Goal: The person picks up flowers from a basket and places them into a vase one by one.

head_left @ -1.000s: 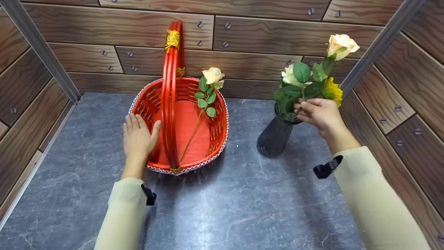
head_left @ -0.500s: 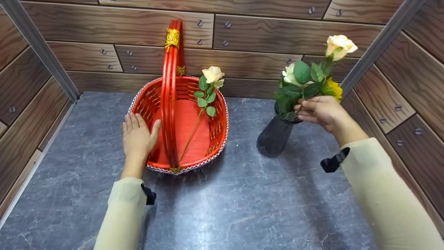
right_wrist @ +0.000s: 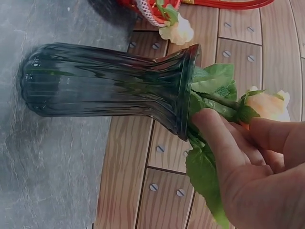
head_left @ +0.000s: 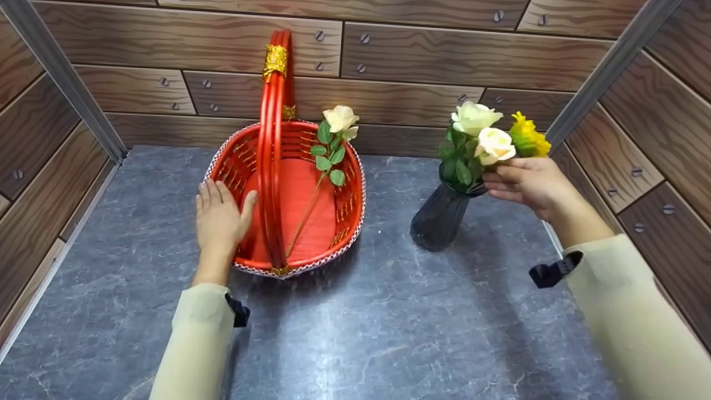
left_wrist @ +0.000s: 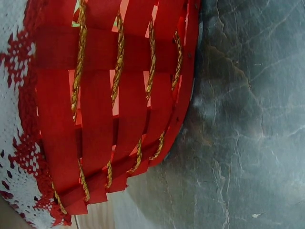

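Note:
My left hand [head_left: 221, 219] lies with straight fingers against the left rim of a red woven basket [head_left: 328, 258] with a tall arched handle; in the left wrist view only the basket's outer side [left_wrist: 95, 95] shows, not the hand. Inside the basket leans a cream rose [head_left: 340, 119] with a thin stem. My right hand [head_left: 533, 180] is at the mouth of a dark ribbed glass vase [head_left: 439, 219], fingers loosely extended beneath a peach-cream rose [right_wrist: 267, 105]. In the right wrist view, thumb and fingers stand apart beside its stem. A whitish rose [head_left: 475, 118] also stands in the vase.
A yellow flower [head_left: 527, 136] sits behind my right hand, close to the right wall. Wood-patterned panels [head_left: 416, 55] enclose the back and both sides. The grey marbled tabletop [head_left: 344, 333] runs between and in front of the basket and vase.
The peach-cream rose has dropped down into the vase, its head now level with the other blooms. My right hand has let go of its stem and shifted slightly right. The left hand stays put.

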The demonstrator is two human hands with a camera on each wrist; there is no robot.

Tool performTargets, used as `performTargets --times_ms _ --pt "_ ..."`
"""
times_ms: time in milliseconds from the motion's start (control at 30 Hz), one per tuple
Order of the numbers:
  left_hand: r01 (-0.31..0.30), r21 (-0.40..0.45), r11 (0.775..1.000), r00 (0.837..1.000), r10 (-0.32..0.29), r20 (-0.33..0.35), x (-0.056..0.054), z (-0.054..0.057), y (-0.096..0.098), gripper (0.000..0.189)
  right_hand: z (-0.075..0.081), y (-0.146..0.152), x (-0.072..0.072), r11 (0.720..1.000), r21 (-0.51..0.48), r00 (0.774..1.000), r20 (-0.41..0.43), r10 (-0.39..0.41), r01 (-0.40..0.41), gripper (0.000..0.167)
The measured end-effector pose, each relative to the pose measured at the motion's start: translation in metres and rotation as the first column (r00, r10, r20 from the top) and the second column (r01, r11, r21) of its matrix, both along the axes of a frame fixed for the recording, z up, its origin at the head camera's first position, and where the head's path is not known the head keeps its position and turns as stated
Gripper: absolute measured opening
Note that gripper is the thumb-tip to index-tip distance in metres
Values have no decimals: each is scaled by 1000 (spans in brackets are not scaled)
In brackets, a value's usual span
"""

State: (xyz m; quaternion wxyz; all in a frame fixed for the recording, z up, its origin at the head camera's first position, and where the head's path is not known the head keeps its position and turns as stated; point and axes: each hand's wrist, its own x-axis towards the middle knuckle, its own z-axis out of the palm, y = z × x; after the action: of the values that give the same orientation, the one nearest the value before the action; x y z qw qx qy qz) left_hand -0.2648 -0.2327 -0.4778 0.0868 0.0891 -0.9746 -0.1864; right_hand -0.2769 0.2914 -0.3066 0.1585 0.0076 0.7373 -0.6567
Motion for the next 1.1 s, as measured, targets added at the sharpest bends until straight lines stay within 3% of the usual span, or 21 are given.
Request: performTargets --times_ms 133,333,600,833,1100 --pt "2 1 1000 1000 -2 6 0 0 -1 99 -3 4 10 999 -48 1000 -3 -22 21 50" --pt "4 -1 1000 1000 -4 4 -1 1 0 99 -9 6 24 985 -174 1000 -10 2 -4 19" --pt "3 -7 1000 1000 -3 11 1 1 0 98 -18 -16 31 973 -227 999 -30 28 -34 21" --pt "3 -4 1000 1000 -3 7 0 0 0 98 -28 -46 30 974 -220 998 -35 53 -59 46" --pt "-2 3 1000 1000 2 -3 -1 -1 1 97 -40 -80 23 973 -213 996 -41 79 -86 44"
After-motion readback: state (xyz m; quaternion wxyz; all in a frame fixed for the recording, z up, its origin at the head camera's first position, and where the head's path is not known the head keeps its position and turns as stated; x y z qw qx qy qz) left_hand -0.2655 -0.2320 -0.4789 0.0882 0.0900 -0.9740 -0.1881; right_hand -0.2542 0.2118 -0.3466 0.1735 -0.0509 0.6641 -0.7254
